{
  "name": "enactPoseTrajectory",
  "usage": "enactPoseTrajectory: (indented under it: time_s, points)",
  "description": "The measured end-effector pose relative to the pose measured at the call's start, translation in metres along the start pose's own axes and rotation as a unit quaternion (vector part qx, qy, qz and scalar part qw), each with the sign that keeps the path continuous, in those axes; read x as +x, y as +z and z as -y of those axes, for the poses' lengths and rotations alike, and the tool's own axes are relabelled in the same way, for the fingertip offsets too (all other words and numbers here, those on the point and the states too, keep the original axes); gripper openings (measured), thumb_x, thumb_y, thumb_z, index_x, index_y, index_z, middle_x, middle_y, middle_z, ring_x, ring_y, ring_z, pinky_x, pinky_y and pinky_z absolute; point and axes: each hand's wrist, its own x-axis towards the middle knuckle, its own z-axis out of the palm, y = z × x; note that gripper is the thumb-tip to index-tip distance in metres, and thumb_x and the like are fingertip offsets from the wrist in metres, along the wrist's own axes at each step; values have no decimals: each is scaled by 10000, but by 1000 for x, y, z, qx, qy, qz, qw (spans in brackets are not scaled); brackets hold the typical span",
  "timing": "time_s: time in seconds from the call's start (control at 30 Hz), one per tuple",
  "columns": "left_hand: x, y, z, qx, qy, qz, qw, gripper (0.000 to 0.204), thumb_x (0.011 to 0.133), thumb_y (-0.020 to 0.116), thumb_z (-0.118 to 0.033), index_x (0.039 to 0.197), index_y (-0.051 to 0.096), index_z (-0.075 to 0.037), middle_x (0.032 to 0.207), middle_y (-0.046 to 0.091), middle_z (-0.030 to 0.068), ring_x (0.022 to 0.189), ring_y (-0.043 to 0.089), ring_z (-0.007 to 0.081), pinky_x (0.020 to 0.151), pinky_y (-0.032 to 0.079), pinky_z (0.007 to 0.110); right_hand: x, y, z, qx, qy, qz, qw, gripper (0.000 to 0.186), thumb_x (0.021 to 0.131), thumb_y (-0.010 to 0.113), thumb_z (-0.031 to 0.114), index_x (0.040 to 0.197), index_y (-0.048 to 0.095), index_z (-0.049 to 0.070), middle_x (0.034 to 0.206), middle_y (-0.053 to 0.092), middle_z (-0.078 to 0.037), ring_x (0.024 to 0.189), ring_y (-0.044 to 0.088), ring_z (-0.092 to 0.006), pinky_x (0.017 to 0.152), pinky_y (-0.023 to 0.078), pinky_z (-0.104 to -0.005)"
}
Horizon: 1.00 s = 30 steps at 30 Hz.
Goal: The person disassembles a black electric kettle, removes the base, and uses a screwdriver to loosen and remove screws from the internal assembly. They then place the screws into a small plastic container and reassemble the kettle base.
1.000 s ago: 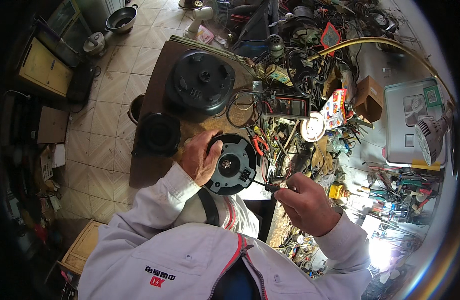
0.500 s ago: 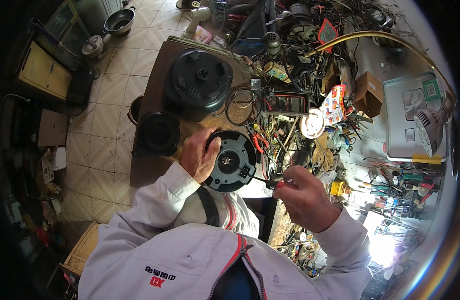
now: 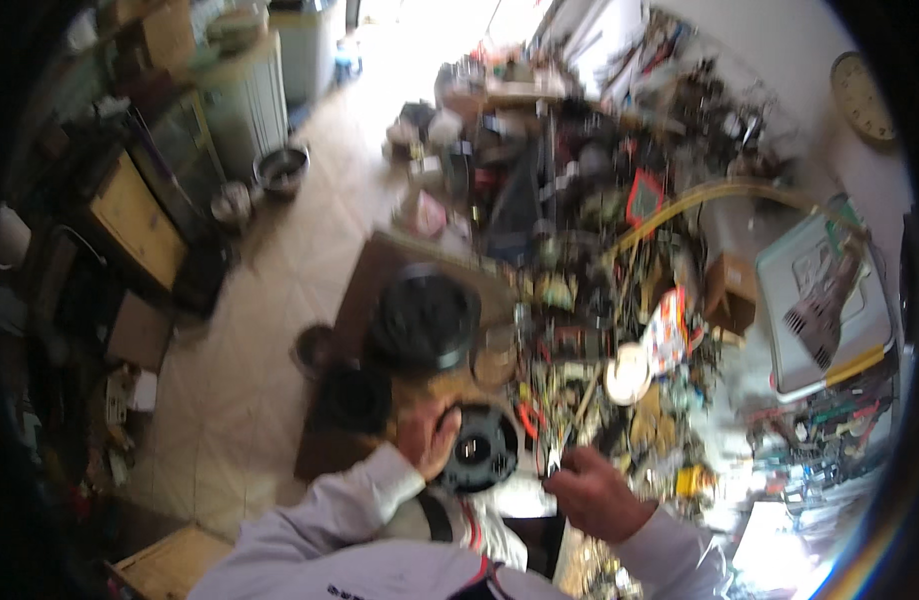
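My left hand (image 3: 425, 437) grips the left rim of a round black appliance base (image 3: 495, 435) with a grey ring inside, held at the near edge of the wooden bench. To its right, my right hand (image 3: 595, 492) is closed around a screwdriver (image 3: 550, 474), most of which the fingers and motion blur hide. Its tip cannot be made out, and the hand stands apart from the base. A large black round housing (image 3: 428, 315) sits farther back on the bench, with a smaller black round part (image 3: 355, 397) to its left.
Red-handled pliers (image 3: 529, 420) and a heap of wires and tools lie right of the base. Beyond are a white disc (image 3: 628, 374), a cardboard box (image 3: 730, 292) and a lamp (image 3: 825, 315) on a bent yellow arm. Tiled floor (image 3: 250, 360) stretches along the left.
My view has tipped up toward the far end of the room, and everything sits lower and blurred. The screwdriver has come away from the base; my left hand keeps its hold.
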Motion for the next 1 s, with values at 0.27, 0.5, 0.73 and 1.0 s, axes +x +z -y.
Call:
enactPoseTrajectory:
  time_s: [0.27,0.5,0.73,1.0]
  points:
    - [-2,-18,-6,24,-1,-22,999,395,994,605,-332,1209,673,-7,1044,717,255,1001,694,431,871,556,478,16,-11,19,-120,55,68,989,173,894,757,231,917,665,86,919,658,-111,724,683,-326,573,548,-442]
    - [0,-16,-7,16,-20,-4,1000,435,998,596,-349,1232,656,13,1085,710,266,1039,689,422,902,546,466,20,-12,20,-3,42,1,999,131,873,745,157,974,687,96,906,640,-113,803,681,-312,612,549,-423]
    - [2,-11,6,16,33,-24,999,448,1011,559,-344,1247,653,24,1137,703,271,1088,683,412,951,527,444,19,-16,12,-76,-29,9,997,214,865,697,114,1073,654,94,932,618,-180,838,664,-373,664,543,-475]
    - [2,-18,-5,-23,-3,-11,1000,368,1017,578,-296,1204,656,12,1049,701,271,1000,691,439,864,543,459,18,0,12,-135,115,-6,984,364,900,755,380,794,577,81,754,618,-98,638,671,-348,517,507,-480]
